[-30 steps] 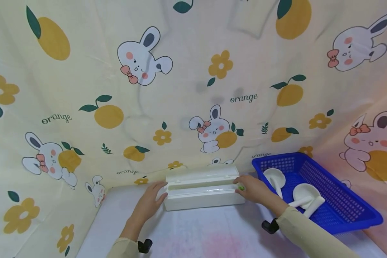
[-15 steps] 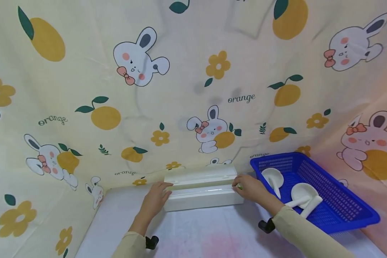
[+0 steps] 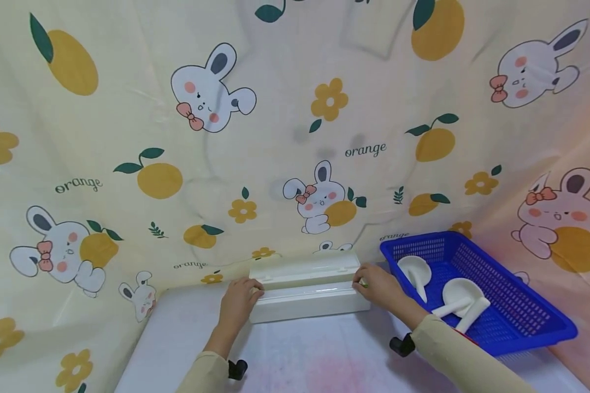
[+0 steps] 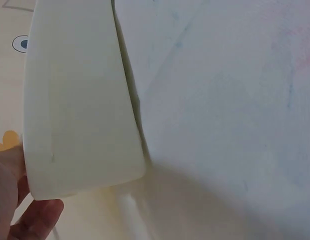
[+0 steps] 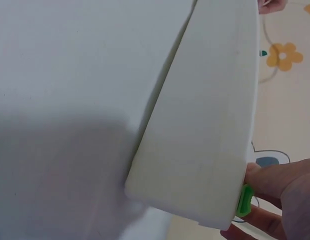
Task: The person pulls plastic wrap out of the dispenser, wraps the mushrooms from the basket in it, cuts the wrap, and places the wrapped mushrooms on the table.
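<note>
Here a long white box point(image 3: 308, 293) lies along the far edge of the worktop point(image 3: 295, 355), against the printed cloth backdrop point(image 3: 295, 136), its hinged lid nearly lowered. The left hand point(image 3: 238, 302) has its fingers curled round the box's left end; the right hand point(image 3: 379, 286) pinches the right end, its fingertips point(image 5: 267, 177) beside a small green tab point(image 5: 244, 200). The box appears to be thin rigid plastic: probably light, stiff and rather smooth, so a grip at both short ends, as shown, suits it better than one at the flexing lid. A blue basket point(image 3: 521, 322) holding white spoons point(image 3: 459, 297) sits at the right edge, near the right hand but apart from the box.
</note>
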`<state>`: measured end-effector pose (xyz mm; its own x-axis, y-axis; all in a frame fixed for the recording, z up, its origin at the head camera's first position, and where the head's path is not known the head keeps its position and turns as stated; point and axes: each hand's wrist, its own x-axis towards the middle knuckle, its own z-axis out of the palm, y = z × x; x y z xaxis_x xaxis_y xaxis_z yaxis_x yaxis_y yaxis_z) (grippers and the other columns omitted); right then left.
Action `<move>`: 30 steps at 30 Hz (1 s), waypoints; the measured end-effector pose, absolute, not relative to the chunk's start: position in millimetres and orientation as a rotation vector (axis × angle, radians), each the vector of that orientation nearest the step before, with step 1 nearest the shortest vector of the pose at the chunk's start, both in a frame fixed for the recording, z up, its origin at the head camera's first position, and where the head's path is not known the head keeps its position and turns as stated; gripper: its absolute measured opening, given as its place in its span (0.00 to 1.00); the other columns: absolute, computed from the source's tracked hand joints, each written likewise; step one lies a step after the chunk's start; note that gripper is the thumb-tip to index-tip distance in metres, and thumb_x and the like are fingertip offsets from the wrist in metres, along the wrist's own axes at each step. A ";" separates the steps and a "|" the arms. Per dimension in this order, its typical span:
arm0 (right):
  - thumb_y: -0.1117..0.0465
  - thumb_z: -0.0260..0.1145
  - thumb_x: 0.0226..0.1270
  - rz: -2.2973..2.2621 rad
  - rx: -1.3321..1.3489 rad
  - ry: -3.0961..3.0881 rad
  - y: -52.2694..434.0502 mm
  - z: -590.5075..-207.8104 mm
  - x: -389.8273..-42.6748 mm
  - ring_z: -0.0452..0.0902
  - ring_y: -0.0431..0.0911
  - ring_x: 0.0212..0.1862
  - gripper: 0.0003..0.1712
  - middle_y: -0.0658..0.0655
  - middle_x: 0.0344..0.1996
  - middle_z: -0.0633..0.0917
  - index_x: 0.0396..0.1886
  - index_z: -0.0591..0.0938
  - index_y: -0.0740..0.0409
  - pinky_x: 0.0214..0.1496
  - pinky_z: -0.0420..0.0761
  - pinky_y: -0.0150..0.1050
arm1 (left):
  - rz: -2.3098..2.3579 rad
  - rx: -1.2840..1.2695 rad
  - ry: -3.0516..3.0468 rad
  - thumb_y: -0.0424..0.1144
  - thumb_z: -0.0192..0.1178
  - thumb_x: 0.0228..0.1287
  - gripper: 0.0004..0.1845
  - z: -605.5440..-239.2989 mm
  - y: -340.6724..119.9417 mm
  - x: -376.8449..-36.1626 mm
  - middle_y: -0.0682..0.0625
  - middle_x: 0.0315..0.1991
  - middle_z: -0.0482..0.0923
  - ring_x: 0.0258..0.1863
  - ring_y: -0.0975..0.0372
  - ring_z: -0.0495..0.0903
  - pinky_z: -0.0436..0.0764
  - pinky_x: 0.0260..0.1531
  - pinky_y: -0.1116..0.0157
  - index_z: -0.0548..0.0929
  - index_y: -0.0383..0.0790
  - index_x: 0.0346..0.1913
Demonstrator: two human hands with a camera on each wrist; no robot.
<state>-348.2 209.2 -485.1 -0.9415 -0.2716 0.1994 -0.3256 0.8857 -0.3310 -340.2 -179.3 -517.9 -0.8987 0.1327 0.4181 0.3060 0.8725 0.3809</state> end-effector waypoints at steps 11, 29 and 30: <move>0.60 0.75 0.71 0.716 0.295 -2.875 203.7 -489.8 -351.6 0.77 0.47 0.38 0.02 0.51 0.38 0.87 0.37 0.88 0.52 0.42 0.82 0.46 | -0.618 -0.259 -2.644 0.40 0.74 0.69 0.03 -523.2 -179.5 -341.0 0.51 0.42 0.87 0.44 0.53 0.84 0.83 0.49 0.51 0.89 0.49 0.40; 0.59 0.73 0.75 0.824 0.260 -2.806 212.1 -484.0 -356.1 0.82 0.53 0.47 0.02 0.55 0.44 0.91 0.42 0.89 0.52 0.52 0.82 0.57 | -0.944 -0.042 -2.666 0.43 0.70 0.74 0.05 -510.6 -177.5 -340.9 0.49 0.47 0.89 0.44 0.54 0.84 0.82 0.41 0.50 0.89 0.47 0.41; 0.59 0.73 0.75 0.822 0.257 -2.805 212.4 -483.7 -356.2 0.83 0.54 0.48 0.02 0.55 0.44 0.91 0.42 0.89 0.52 0.53 0.82 0.57 | -0.953 -0.045 -2.664 0.43 0.70 0.74 0.04 -509.8 -177.4 -340.8 0.49 0.47 0.90 0.45 0.53 0.85 0.82 0.42 0.48 0.89 0.47 0.41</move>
<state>-356.2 212.4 -483.7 -0.9635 -0.1080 0.2449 -0.2231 0.8294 -0.5121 -340.8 -177.4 -509.8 -0.9512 -0.0744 0.2995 0.1325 0.7781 0.6140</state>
